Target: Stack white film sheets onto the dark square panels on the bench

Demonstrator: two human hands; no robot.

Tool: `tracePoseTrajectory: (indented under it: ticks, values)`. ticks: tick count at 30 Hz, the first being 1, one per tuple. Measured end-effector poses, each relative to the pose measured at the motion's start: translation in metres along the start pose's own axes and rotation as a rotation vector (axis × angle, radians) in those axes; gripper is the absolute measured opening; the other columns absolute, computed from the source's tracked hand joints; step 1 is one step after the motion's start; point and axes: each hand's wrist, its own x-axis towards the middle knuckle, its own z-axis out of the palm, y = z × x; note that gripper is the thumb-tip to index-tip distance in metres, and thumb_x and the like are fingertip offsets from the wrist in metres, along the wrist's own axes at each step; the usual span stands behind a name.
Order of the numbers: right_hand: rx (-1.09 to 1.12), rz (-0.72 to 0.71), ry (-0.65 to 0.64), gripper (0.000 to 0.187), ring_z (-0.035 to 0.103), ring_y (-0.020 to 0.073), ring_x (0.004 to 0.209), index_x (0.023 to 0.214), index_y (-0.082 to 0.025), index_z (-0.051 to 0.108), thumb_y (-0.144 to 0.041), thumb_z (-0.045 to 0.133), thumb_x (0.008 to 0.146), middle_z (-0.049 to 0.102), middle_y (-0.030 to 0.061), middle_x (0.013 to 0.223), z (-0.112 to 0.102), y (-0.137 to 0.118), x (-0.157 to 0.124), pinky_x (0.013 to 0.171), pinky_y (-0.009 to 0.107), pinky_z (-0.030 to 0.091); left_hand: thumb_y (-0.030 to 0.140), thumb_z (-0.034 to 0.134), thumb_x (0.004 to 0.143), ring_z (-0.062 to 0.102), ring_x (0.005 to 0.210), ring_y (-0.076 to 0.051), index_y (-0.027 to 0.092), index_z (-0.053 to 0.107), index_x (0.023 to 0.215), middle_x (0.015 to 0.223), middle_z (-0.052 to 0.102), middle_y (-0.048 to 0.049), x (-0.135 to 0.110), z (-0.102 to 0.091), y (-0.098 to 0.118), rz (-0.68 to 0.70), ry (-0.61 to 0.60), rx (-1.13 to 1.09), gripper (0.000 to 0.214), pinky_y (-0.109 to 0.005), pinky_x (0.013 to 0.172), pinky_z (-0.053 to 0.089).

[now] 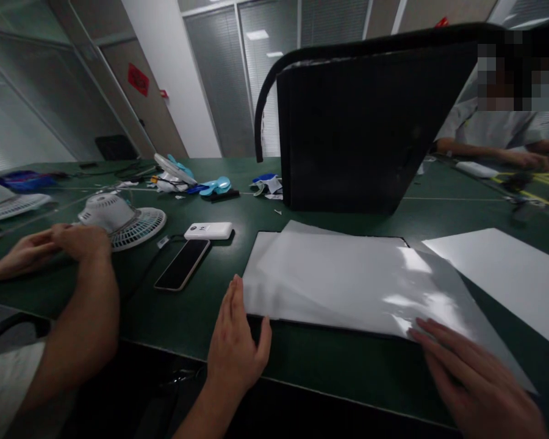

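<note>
My left hand is open beside the left edge of a stack of white sheets, fingers straight and thumb apart. Its fingertips are at or close to the stack's lower left corner; I cannot tell if they press on it. A thin black edge shows beneath the stack. On top at the right lies a glossy sheet that catches bright reflections and reaches past the stack. My right hand lies flat and open on its near edge, fingers stretched toward the left. Another white sheet rests on the table to the right.
Behind the stack stands a large black panel with a loose black strip along its top. A phone, a white power bank and a fan part lie left. Co-workers' hands are at both sides.
</note>
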Motion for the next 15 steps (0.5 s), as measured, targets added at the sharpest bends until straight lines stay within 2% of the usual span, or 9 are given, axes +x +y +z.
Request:
tracePoseTrajectory:
  ticks: [3, 7, 9, 12, 15]
  values:
    - [-0.018, -0.072, -0.027, 0.041, 0.06, 0.0229, 0.136, 0.15, -0.029, 0.059, -0.037, 0.044, 0.112, 0.057, -0.0027, 0.157, 0.01, -0.012, 0.004, 0.122, 0.043, 0.04, 0.029, 0.057, 0.103, 0.047, 0.155, -0.042, 0.012, 0.022, 0.172, 0.167, 0.046, -0.0256, 0.0, -0.001, 0.0, 0.02, -0.001, -0.004, 0.079, -0.065, 0.121, 0.05]
    - [-0.057, -0.16, -0.074, 0.045, 0.053, 0.0263, 0.145, 0.153, -0.026, 0.056, -0.036, 0.038, 0.114, 0.054, -0.0018, 0.159, 0.006, -0.007, 0.009, 0.122, 0.05, 0.036, 0.025, 0.059, 0.101, 0.048, 0.154, -0.042, 0.018, 0.053, 0.153, 0.162, 0.053, -0.0208, 0.001, -0.002, -0.002, 0.082, -0.069, -0.003, 0.053, -0.066, 0.12, 0.05]
    - [-0.086, -0.208, -0.078, 0.045, 0.054, 0.0257, 0.143, 0.152, -0.027, 0.058, -0.035, 0.037, 0.114, 0.055, -0.0027, 0.159, 0.005, -0.005, 0.012, 0.116, 0.05, 0.039, 0.024, 0.059, 0.101, 0.05, 0.152, -0.042, 0.02, 0.064, 0.141, 0.159, 0.056, -0.0192, 0.002, -0.004, -0.002, 0.106, -0.082, 0.0, 0.041, -0.067, 0.118, 0.051]
    - [-0.099, -0.21, -0.073, 0.044, 0.058, 0.0236, 0.137, 0.151, -0.03, 0.059, -0.04, 0.035, 0.115, 0.058, -0.0056, 0.155, 0.004, -0.007, 0.017, 0.103, 0.047, 0.045, 0.022, 0.059, 0.1, 0.054, 0.148, -0.04, 0.021, 0.07, 0.133, 0.155, 0.06, -0.0177, 0.003, -0.007, 0.0, 0.123, -0.068, -0.012, 0.035, -0.067, 0.115, 0.053]
    - [-0.087, -0.184, -0.085, 0.045, 0.059, 0.0236, 0.137, 0.153, -0.03, 0.057, -0.042, 0.034, 0.116, 0.06, -0.0058, 0.153, 0.005, -0.008, 0.017, 0.101, 0.047, 0.049, 0.019, 0.058, 0.1, 0.06, 0.141, -0.036, 0.024, 0.075, 0.123, 0.146, 0.068, -0.0142, 0.004, -0.01, 0.002, 0.159, -0.07, -0.04, 0.029, -0.065, 0.116, 0.053]
